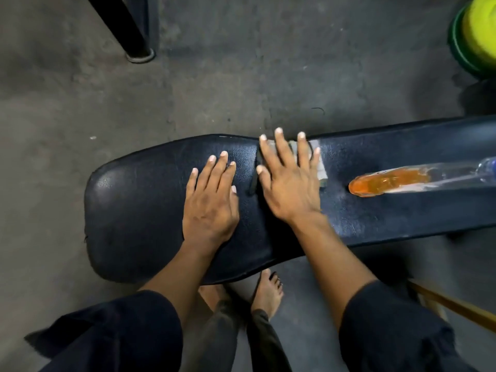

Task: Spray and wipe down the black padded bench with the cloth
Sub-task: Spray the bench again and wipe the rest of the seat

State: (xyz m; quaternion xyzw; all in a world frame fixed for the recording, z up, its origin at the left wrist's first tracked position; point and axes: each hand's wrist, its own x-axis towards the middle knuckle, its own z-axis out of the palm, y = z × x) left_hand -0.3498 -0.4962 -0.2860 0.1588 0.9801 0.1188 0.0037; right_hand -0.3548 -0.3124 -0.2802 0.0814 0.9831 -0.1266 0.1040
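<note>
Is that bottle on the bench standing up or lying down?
Lying down: the bottle rests lengthwise on the bench, orange liquid pooled along its side.

Both forearms reach up from the bottom of the frame, dark sleeves pushed back to mid-forearm. Left hand (pixel 210 202) sits mid-frame, palm down and flat, fingers (pixel 222 167) together and extended, thumb tucked alongside. Right hand (pixel 291 183) is just to its right, also palm down, fingers splayed wide and pressing flat, wrist angled toward the upper left. Bare feet (pixel 268 291) at bottom centre.
</note>
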